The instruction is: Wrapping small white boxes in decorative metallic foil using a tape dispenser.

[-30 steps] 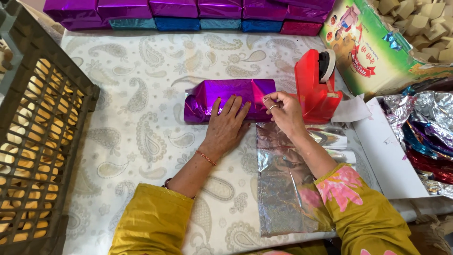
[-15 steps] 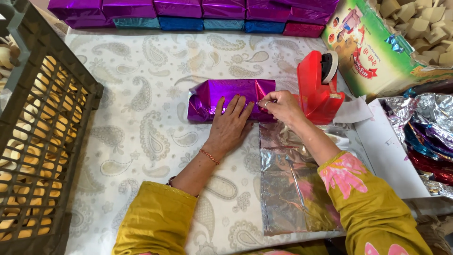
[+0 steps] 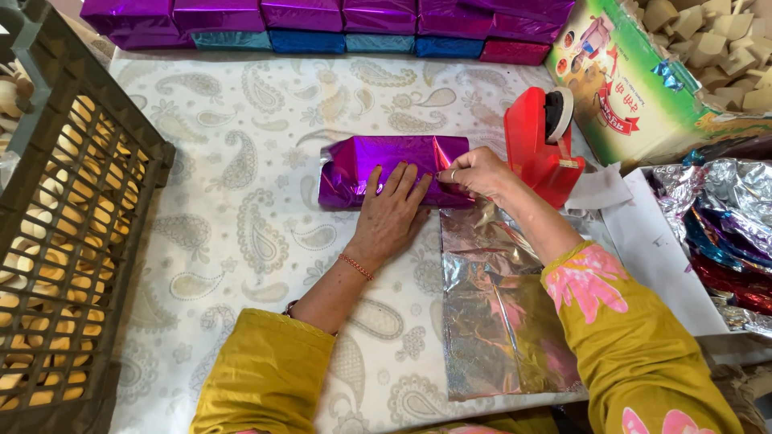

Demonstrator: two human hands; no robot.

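Purple foil covered a wrapped parcel (image 3: 386,165) lying near the middle of the counter (image 3: 241,241), which bore a white cloth with a grey paisley pattern. Left hand (image 3: 392,210): laid flat on the parcel's near face, fingers spread and straight, pressing the foil down, clamped on nothing. Right hand (image 3: 474,173): at the parcel's right end, thumb and fingertips pinched together on a fold of the purple foil; a ring showed on one finger. Both sleeves were mustard yellow, the right one with pink flowers; a thin red bracelet (image 3: 355,267) sat on the left wrist.

Silver foil sheet (image 3: 498,321): flat on the counter, running from just beside the parcel's right end to the near edge, partly under the right forearm. Red tape dispenser (image 3: 543,145): upright, just to the right of the parcel, near the right hand. Row of wrapped parcels (image 3: 322,24): along the far edge, purple on top, with blue and red ones below. Dark plastic crate (image 3: 56,241): at the left edge, with pale rounded pieces seen through its lattice. Green printed carton (image 3: 635,104): at the far right corner, filled with pale tan blocks. White tray (image 3: 667,257): at the right edge, holding crumpled foil sheets (image 3: 724,233) in silver, blue, purple and red
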